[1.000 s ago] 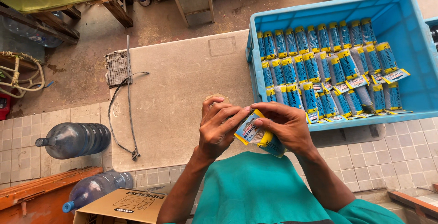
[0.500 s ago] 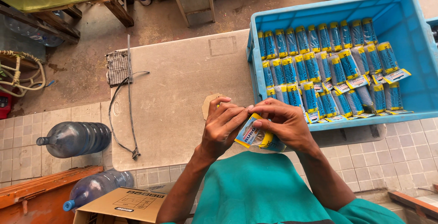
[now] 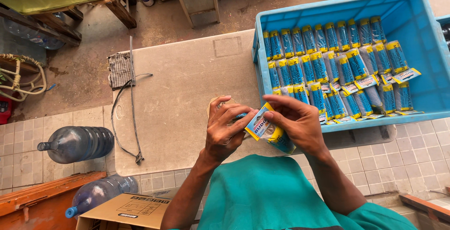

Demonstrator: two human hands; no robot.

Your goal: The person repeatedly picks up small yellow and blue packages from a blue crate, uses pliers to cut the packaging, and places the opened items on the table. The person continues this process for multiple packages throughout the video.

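Note:
Both my hands hold one small packet (image 3: 268,130) with a blue and yellow paper label, just above the near edge of the beige board (image 3: 183,85). My left hand (image 3: 225,131) pinches the packet's left end. My right hand (image 3: 293,120) wraps over its top and right side. Partly hidden behind my left hand lies a round tan object (image 3: 219,102), too covered to identify. To the right stands a blue plastic crate (image 3: 422,28) holding several rows of the same blue and yellow packets (image 3: 337,66).
A folded checked cloth (image 3: 120,70) and a thin dark cord (image 3: 133,113) lie at the board's left edge. Two large plastic bottles (image 3: 77,143) (image 3: 101,192) rest on the tiled floor at left, next to a cardboard box (image 3: 124,211) and an orange crate (image 3: 42,202).
My hands stay in the same spot. The fingers have shifted slightly on the packet, and my left hand has turned a little.

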